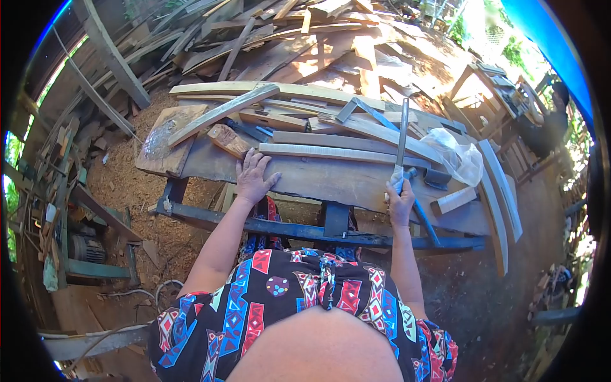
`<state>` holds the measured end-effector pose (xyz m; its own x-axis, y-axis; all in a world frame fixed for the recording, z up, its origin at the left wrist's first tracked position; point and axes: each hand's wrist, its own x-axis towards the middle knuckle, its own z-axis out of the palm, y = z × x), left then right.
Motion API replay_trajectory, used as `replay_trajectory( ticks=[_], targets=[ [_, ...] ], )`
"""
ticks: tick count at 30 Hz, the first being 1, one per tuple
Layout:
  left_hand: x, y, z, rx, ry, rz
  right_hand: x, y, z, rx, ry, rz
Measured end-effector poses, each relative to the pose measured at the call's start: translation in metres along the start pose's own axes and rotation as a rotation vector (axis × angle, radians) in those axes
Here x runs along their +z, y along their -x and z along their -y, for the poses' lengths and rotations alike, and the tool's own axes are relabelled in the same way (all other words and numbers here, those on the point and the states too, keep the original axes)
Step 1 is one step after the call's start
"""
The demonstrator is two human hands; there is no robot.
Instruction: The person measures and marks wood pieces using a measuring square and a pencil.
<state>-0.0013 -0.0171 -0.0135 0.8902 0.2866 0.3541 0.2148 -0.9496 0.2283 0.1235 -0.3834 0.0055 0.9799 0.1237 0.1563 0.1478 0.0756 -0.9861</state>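
My left hand (256,177) lies on the front part of the wooden workbench (318,183), fingers spread. Just beyond its fingertips is a short wood block (228,140) with a rough end. In my right hand (400,205) is a long, narrow metal bar (403,127) with a pale wrapped grip, standing up and pointing away from me. Beside that hand rests a hammer (422,218) with a blue handle, reaching over the bench's front edge. A straight wooden strip (337,153) runs across the bench between my hands.
Planks and a metal square (347,109) cover the back of the bench. A clear plastic bag (455,156) and a short wood piece (453,200) lie at the right. Curved boards (499,191) lean off the right end. Behind is a large scrap-wood pile (286,48).
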Motion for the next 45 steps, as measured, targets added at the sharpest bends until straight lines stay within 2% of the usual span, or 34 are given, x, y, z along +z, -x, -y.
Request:
replay_trajectory(
  ticks=[3,5,6,8,10,12,22,27,28,30,31,37,41,45],
  targets=[
    [0.0,0.0,0.001,-0.004,-0.001,-0.001,0.003,0.003,-0.009,-0.064,0.123,-0.023],
    [0.002,0.0,0.003,-0.004,0.0,-0.008,0.012,0.009,-0.008,-0.328,0.566,-0.085],
    [0.002,-0.001,0.003,0.001,0.001,-0.01,0.015,0.012,-0.008,-0.331,0.566,-0.081],
    [0.002,0.0,0.002,-0.002,0.005,-0.007,0.018,0.019,-0.012,-0.562,0.924,-0.025],
    [0.002,0.0,0.002,-0.005,0.009,-0.003,0.023,0.021,-0.016,-0.533,0.93,-0.034],
    [0.003,0.0,0.003,0.008,0.003,-0.012,0.023,0.021,-0.016,-0.401,0.924,-0.026],
    [0.004,0.0,0.002,0.01,0.001,-0.019,0.023,0.019,-0.018,-0.45,0.932,-0.019],
    [-0.006,-0.006,-0.007,-0.045,-0.045,0.056,0.026,0.023,-0.018,-0.466,0.913,-0.059],
    [-0.014,-0.013,-0.012,-0.027,-0.041,0.059,0.027,0.023,-0.019,-0.46,0.919,-0.077],
    [-0.029,-0.036,-0.024,-0.047,-0.027,0.207,0.024,0.023,-0.021,-0.494,0.859,-0.065],
    [-0.032,-0.047,-0.027,0.046,-0.014,0.108,0.024,0.023,-0.021,-0.506,0.826,-0.088],
    [-0.03,-0.139,-0.05,0.297,0.211,0.233,0.026,0.027,-0.024,-0.516,0.788,-0.095],
    [-0.003,-0.182,-0.068,0.3,0.199,0.323,0.024,0.028,-0.026,-0.487,0.766,-0.105],
    [0.009,-0.208,-0.067,0.224,-0.083,0.333,0.032,0.029,-0.027,-0.495,0.839,-0.096]
  ],
)
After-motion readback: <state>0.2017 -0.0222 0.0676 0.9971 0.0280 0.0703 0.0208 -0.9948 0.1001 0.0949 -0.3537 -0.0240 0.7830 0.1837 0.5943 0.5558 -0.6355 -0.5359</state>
